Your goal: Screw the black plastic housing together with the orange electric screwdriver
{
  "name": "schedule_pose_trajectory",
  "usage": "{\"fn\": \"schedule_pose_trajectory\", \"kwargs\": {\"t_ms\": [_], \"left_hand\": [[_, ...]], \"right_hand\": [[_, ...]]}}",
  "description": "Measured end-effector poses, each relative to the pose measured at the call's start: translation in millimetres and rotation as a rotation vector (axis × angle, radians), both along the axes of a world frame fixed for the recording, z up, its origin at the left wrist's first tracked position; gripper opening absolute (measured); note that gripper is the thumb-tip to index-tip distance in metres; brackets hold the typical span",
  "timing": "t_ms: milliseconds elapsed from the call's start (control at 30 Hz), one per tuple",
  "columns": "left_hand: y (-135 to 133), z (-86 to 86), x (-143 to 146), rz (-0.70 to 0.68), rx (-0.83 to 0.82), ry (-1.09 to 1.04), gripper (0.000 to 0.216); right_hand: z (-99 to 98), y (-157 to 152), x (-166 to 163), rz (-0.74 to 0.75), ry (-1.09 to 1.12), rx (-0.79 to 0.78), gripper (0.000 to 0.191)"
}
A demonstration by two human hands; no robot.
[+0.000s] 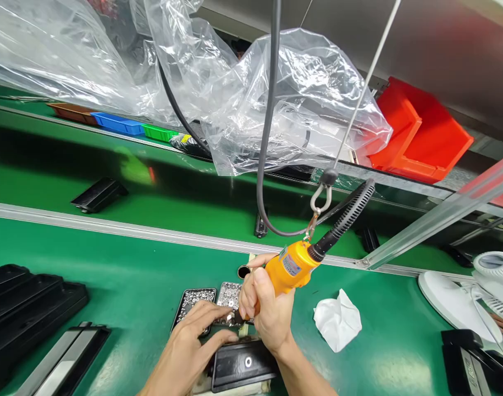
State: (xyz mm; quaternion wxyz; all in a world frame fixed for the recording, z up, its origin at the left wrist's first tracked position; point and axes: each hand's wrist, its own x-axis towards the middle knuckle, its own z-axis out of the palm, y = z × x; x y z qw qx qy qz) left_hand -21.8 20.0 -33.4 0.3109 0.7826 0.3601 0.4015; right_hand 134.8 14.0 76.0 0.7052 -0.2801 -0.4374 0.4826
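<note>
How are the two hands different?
The right hand is closed around the orange screwdriver, while the left hand holds no tool and lies flat. The right hand is raised, tilting the screwdriver downward; the left hand's fingers stretch toward the screw tray and rest by the black part. Both are bare and work close together over the black part.
</note>
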Motion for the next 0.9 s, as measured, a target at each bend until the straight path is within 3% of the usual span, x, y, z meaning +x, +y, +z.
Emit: {"fn": "schedule_pose_trajectory", "kwargs": {"t_ms": [100, 200, 300, 433, 533, 700, 900], "left_hand": [[-3.3, 1.8, -2.4, 0.053, 0.041, -0.016, 0.02], [-11.4, 7.4, -1.1, -0.051, 0.128, 0.003, 0.023], [-19.6, 15.6, 1.7, -0.17, 0.278, 0.084, 0.046], [-21.5, 20.0, 6.3, -0.155, 0.485, 0.273, 0.062], [-17.2, 13.1, 10.4, -0.148, 0.577, 0.352, 0.067], [-14.6, -0.9, 11.8, -0.205, 0.516, 0.359, 0.064], [-16.3, 3.3, 8.2, -0.222, 0.417, 0.402, 0.059]], "right_hand": [[-2.0, 13.0, 9.4, -0.076, -0.013, 0.015, 0.029], [-6.3, 35.3, 19.3, -0.186, -0.062, 0.042, 0.028], [-14.8, 61.9, 25.1, -0.259, -0.092, 0.054, 0.032], [-33.7, 91.2, 26.2, -0.267, -0.115, 0.051, 0.036], [-49.4, 104.0, 25.0, -0.25, -0.15, 0.031, 0.035], [-67.4, 112.0, 22.7, -0.245, -0.204, -0.003, 0.031], [-71.9, 114.5, 21.8, -0.267, -0.244, -0.025, 0.031]]}}
